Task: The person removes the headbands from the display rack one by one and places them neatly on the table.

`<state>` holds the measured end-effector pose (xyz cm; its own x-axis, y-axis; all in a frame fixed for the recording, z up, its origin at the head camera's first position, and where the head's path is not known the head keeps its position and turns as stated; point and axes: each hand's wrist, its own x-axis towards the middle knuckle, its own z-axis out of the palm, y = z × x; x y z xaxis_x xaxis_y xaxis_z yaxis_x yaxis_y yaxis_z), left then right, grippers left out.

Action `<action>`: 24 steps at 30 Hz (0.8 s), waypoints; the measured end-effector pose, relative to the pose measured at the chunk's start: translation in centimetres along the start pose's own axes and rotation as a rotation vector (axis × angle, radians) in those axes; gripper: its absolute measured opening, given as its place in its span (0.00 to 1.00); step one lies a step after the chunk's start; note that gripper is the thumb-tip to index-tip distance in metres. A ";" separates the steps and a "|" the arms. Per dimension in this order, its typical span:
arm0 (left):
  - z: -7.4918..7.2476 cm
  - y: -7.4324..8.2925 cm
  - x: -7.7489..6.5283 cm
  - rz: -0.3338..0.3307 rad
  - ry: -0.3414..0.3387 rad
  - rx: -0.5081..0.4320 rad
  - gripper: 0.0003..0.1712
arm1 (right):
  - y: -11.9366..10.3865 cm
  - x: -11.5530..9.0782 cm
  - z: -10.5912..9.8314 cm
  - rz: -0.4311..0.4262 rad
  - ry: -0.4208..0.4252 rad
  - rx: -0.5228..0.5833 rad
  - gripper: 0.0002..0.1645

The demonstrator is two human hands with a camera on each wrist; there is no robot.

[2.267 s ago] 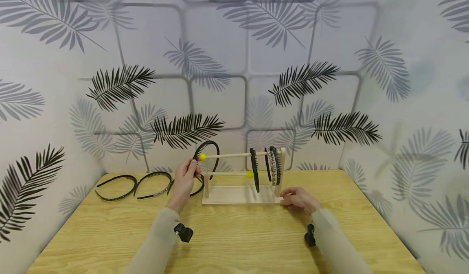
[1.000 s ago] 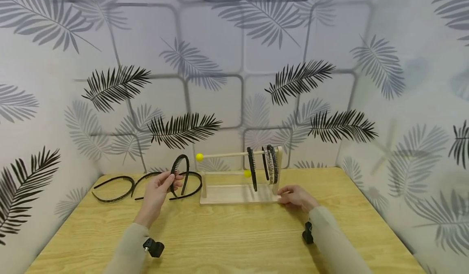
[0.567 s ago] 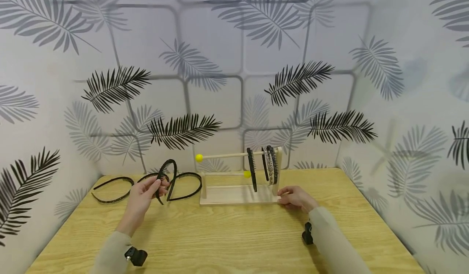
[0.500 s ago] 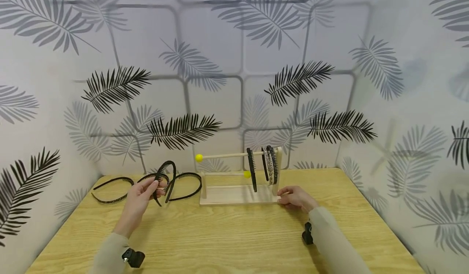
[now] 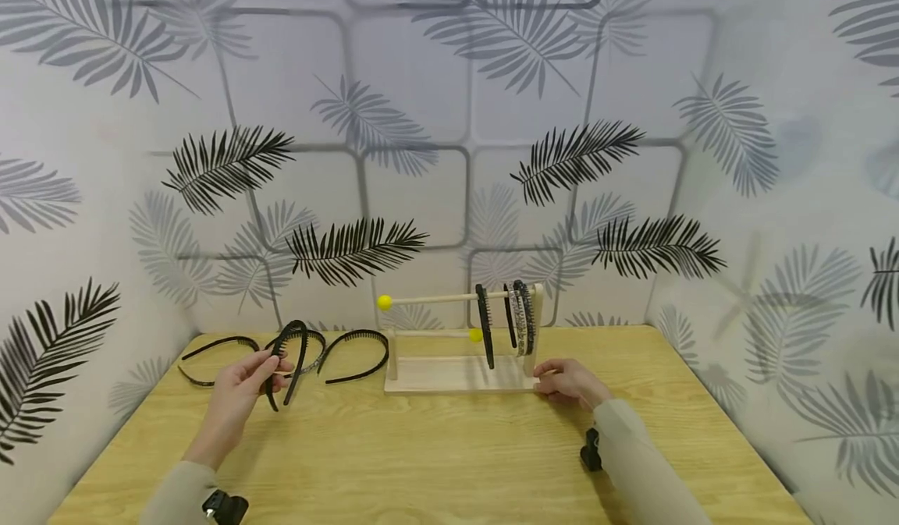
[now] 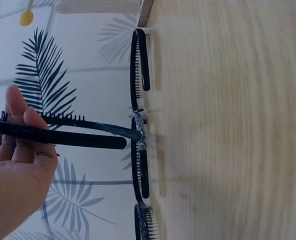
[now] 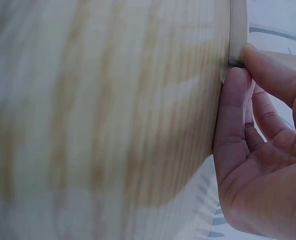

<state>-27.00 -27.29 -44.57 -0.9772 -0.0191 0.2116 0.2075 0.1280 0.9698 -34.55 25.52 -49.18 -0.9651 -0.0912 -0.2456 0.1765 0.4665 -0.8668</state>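
My left hand (image 5: pixel 237 391) pinches a black toothed headband (image 6: pixel 63 137) between thumb and fingers, its open ends slanting down above the table. At the right, my right hand (image 5: pixel 572 382) holds the corner of a wooden headband rack (image 5: pixel 449 375), thumb and forefinger at the base edge in the right wrist view. The rack's upper rod, tipped with a yellow ball (image 5: pixel 385 303), carries a black headband (image 5: pixel 485 330) and, near the right post, several more, including a speckled silver one (image 5: pixel 520 322). A lower rod ends in another yellow ball (image 5: pixel 475 335).
Left of the rack, a black toothed headband (image 5: pixel 361 331) lies on the wooden table (image 5: pixel 449 455). Further left are a headband with a glittery part (image 5: pixel 312 365), partly behind the held one, and another dark headband (image 5: pixel 218 342). Leaf-patterned walls enclose the table's back and sides.
My left hand has drawn the black headband off the left end of the upper rod, then carried it left and lower, over the table headbands. My right hand stays at the rack's corner.
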 end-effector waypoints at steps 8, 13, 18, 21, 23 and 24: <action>-1.8 -0.2 -0.6 0.019 0.001 -0.049 0.15 | -0.1 -0.2 0.0 -0.009 -0.033 -0.002 0.20; -3.2 -0.2 -1.0 0.023 -0.008 0.033 0.19 | -0.3 -0.4 0.0 -0.007 -0.020 0.001 0.20; -5.0 -0.6 -2.0 -0.012 -0.005 0.147 0.20 | -0.2 -0.3 0.2 -0.004 -0.031 -0.014 0.19; -5.8 -0.8 -2.5 -0.039 0.009 0.135 0.17 | -0.2 -0.2 0.3 -0.010 -0.030 -0.006 0.20; -6.2 -0.8 -2.6 -0.049 0.010 0.094 0.14 | -0.1 -0.2 0.2 -0.014 -0.026 -0.002 0.20; -6.4 -0.9 -2.7 -0.051 0.010 0.074 0.12 | -0.1 -0.2 0.1 -0.013 -0.023 0.005 0.20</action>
<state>-24.28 -33.69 -45.18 -0.9859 -0.0371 0.1635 0.1530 0.1991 0.9680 -34.30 25.39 -49.12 -0.9625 -0.1174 -0.2446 0.1655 0.4606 -0.8721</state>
